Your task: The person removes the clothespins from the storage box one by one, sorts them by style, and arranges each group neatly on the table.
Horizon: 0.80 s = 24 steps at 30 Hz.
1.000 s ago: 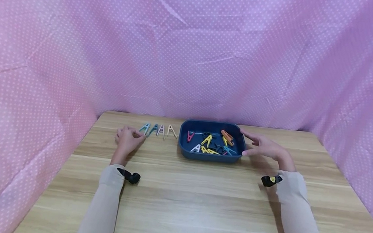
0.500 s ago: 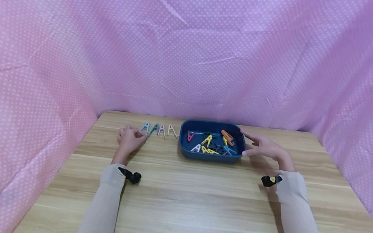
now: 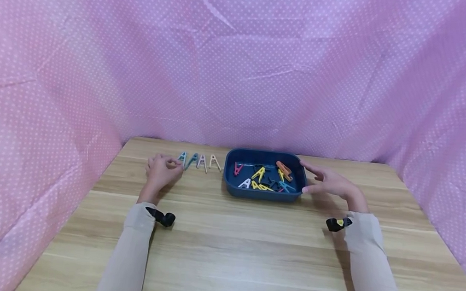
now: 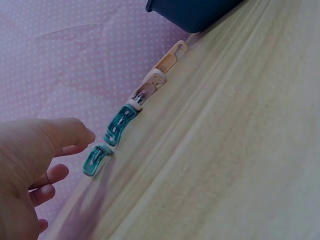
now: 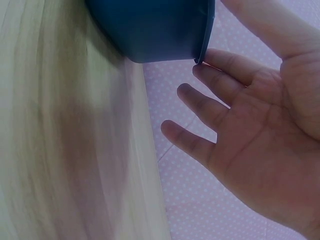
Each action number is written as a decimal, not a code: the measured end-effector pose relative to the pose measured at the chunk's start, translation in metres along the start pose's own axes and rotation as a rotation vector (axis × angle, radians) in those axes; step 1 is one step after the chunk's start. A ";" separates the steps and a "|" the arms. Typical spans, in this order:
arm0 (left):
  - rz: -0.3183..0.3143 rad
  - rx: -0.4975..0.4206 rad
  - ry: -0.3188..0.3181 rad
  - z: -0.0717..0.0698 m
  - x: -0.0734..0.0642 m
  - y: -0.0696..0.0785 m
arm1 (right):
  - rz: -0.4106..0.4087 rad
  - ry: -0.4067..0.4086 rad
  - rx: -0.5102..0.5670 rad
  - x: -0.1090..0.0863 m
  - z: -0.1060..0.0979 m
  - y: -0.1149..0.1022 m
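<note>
My left hand is at the left end of a row of clothespins, its fingers loosely bent. Its fingertips are right beside the light teal clothespin, with nothing seen between thumb and fingers in the left wrist view. Along the row follow a darker teal clothespin, a pale pink one and a cream one. My right hand is at the right end of a dark blue bin, fingers extended. Its thumb is by the near corner and a finger by the far corner.
Inside the bin lie several loose clips: a red clothespin, a white one, yellow ones, a blue one and an orange one. A pink dotted cloth hangs behind the wooden table.
The light teal clothespin has shifted slightly right and straightened in line with the row. My left hand nudged right, then eased back a little. The right hand and the bin have stayed in place.
</note>
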<state>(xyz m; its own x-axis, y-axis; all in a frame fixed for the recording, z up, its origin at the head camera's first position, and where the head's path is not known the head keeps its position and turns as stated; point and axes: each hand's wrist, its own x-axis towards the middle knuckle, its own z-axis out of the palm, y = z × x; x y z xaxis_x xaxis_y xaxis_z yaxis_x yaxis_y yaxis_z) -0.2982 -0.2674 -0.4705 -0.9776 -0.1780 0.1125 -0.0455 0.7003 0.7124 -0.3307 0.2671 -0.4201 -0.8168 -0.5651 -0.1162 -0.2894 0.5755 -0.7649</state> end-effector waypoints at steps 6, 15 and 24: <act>0.022 0.000 0.000 -0.002 0.001 0.003 | 0.012 0.004 0.001 0.000 0.000 0.004; 0.088 -0.035 0.011 -0.003 0.000 0.019 | 0.027 0.001 -0.016 0.000 0.000 0.003; 0.188 -0.029 0.000 0.005 -0.002 0.050 | -0.011 0.000 0.001 0.001 0.000 0.003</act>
<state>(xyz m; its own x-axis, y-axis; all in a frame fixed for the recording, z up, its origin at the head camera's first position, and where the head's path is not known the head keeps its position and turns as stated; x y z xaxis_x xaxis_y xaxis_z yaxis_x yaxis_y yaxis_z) -0.2996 -0.2287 -0.4383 -0.9682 -0.0463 0.2457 0.1438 0.7007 0.6988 -0.3326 0.2689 -0.4226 -0.8135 -0.5715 -0.1079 -0.2977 0.5686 -0.7669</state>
